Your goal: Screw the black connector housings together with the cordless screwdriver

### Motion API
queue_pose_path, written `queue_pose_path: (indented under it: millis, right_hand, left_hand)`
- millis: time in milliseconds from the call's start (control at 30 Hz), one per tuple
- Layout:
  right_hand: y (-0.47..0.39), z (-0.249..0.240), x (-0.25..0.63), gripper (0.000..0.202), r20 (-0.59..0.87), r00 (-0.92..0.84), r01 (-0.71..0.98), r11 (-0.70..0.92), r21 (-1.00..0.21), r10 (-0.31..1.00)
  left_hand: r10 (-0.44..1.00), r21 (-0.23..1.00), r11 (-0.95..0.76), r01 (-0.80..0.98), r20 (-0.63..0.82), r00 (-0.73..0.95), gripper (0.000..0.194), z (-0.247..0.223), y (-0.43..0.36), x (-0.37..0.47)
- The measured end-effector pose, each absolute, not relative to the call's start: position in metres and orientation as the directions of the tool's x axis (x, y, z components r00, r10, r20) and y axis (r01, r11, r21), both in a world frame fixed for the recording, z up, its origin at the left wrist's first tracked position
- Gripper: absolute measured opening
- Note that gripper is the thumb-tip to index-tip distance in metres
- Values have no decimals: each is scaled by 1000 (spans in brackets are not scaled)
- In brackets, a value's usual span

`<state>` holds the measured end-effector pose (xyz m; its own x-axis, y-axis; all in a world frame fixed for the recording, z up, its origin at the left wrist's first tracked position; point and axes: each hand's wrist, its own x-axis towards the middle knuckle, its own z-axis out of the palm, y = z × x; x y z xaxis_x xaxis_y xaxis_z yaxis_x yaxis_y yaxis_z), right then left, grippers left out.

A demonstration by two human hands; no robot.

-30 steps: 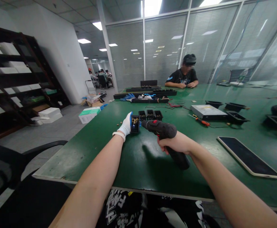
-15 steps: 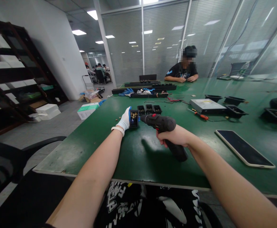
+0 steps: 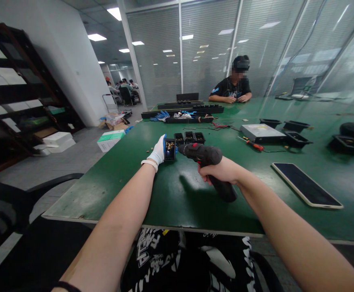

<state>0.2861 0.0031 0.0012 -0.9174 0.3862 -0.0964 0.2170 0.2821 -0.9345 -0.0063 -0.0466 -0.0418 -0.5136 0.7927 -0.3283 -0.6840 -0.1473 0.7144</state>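
Note:
My left hand (image 3: 160, 149), in a white and blue work glove, grips a small black open box (image 3: 170, 150) with brass-coloured parts inside, tilted so its open side faces me. My bare right hand (image 3: 218, 168) is wrapped round the handle of a black cordless drill (image 3: 203, 154) with red accents. The drill's nose points left at the side of the box; whether its tip touches is too small to tell. Just beyond the box, black boxes (image 3: 189, 137) stand in a row on the green table (image 3: 128, 182). Small brass-coloured bits lie left of my gloved hand.
A phone (image 3: 306, 185) lies at the right. Behind it are an orange-handled screwdriver (image 3: 256, 146), a silver metal case (image 3: 262, 132) and several black trays (image 3: 297, 138). Long black strips (image 3: 189, 118) and a blue glove (image 3: 161, 116) lie at the back. A co-worker (image 3: 234, 83) sits across the table.
The whole view has shifted slightly. Both hands keep their holds on the box and the drill, and the drill stays pointed at the box.

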Motion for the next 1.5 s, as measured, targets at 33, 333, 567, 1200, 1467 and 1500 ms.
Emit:
queue_pose_path:
  millis: [33,333,567,1200,1467,1500]
  right_hand:
    - [3,1,286,13,-98,-915,222,284,-933,392]
    - [4,0,286,15,-120,-911,234,253,-939,395]
    - [4,1,287,14,-119,-917,223,242,-944,380]
    - [3,3,287,14,-100,-926,208,272,-940,363]
    - [3,2,287,12,-102,-922,214,271,-939,374]
    - [4,1,287,12,-99,-921,211,268,-940,377]
  left_hand:
    - [786,723,-147,-675,-329,-523,47,-42,-47,-6]
    - [765,757,-131,-640,-334,-551,45,-40,-47,-5]
    - [766,758,-120,-641,-340,-545,46,-39,-48,-5]
    - [781,765,-87,-638,-345,-520,53,-44,-47,-9]
    - [779,759,-105,-643,-339,-528,52,-47,-43,-13]
    - [775,765,-103,-636,-339,-533,52,-47,-43,-13]
